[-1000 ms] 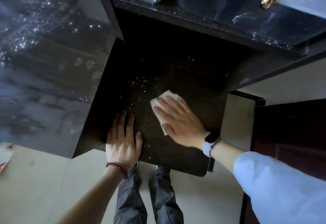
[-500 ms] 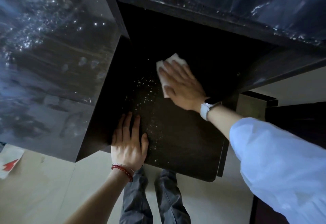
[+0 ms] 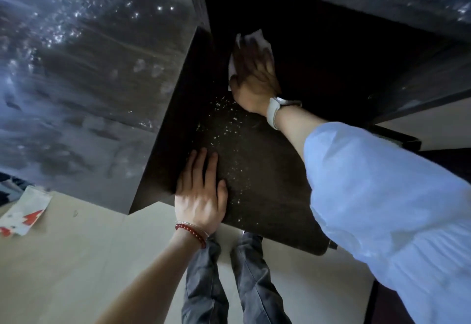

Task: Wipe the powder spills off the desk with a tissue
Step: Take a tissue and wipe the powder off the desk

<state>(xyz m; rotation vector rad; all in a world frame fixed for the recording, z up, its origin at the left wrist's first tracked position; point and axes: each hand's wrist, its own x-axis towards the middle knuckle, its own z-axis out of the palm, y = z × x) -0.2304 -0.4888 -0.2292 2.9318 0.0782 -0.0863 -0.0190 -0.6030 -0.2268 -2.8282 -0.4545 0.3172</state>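
I see my right hand pressing flat, fingers straight, on the white tissue at the far, shadowed part of the dark desk, close to the left wall of the recess. My left hand rests palm down with fingers straight near the desk's front edge. White powder specks lie scattered on the desk between the two hands.

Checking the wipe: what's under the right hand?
A white tissue pressed flat on the dark desk beneath the right hand. Any powder under it is hidden.
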